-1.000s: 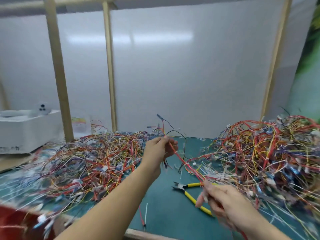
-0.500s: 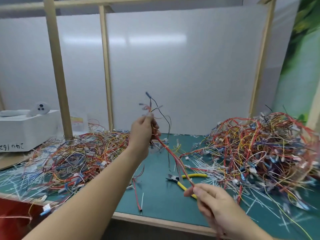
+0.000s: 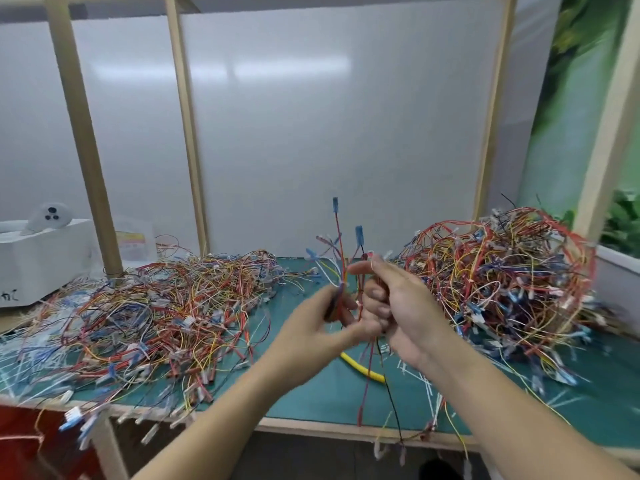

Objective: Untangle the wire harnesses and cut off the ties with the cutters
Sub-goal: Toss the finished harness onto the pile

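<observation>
1. Head view: writing on the white box, far left, is too blurred to read.
2. Left hand and right hand, grips closed, pinch one wire harness upright above the desk, connectors up, tails hanging.
3. Tangled piles flank it; a yellow cutter handle lies beneath.

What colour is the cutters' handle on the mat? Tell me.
Yellow. The cutters show only in the head view, mostly hidden behind the hands.

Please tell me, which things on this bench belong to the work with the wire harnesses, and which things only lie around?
For the job:
- harness gripped by left hand and right hand
- left wire pile
- right wire pile
- yellow cutter handle, partly hidden

Lying about:
- white box
- small round white device on it
- cut tie scraps
</observation>
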